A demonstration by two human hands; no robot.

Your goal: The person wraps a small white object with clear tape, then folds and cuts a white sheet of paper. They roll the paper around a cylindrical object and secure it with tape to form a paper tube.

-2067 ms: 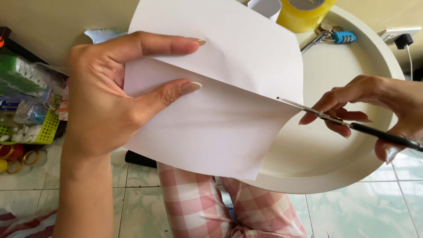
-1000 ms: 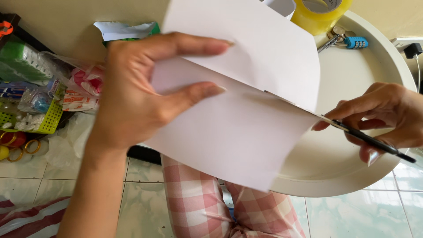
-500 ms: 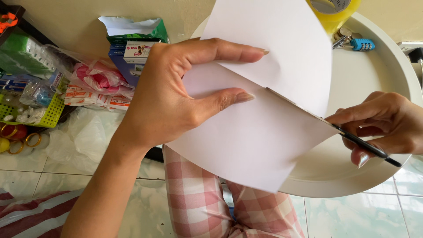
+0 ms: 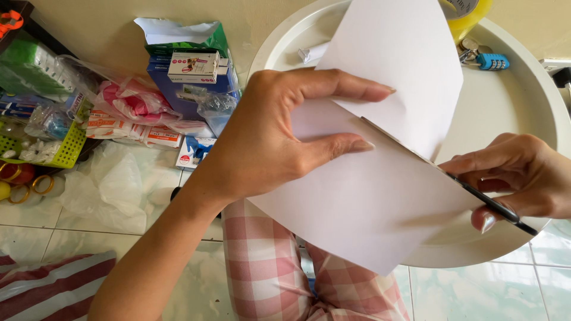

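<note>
My left hand (image 4: 267, 139) grips a white sheet of paper (image 4: 380, 196) from its left side, thumb on top and fingers spread across it. A long slit runs diagonally through the sheet, and the upper flap lifts above the lower part. My right hand (image 4: 520, 175) holds black-handled scissors (image 4: 491, 205) whose blades reach into the slit from the right. Both hands work above a round white table (image 4: 505, 107).
A yellow tape roll (image 4: 470, 12) and a blue padlock with keys (image 4: 488, 59) lie on the table's far side. On the tiled floor at left sit boxes (image 4: 190, 68), plastic bags (image 4: 134, 101) and a green basket (image 4: 56, 148). Pink checked trousers (image 4: 267, 267) show below.
The cut has run further into the sheet toward my left hand. The view has shifted so that more of the floor clutter at left shows, and the upper flap stands higher.
</note>
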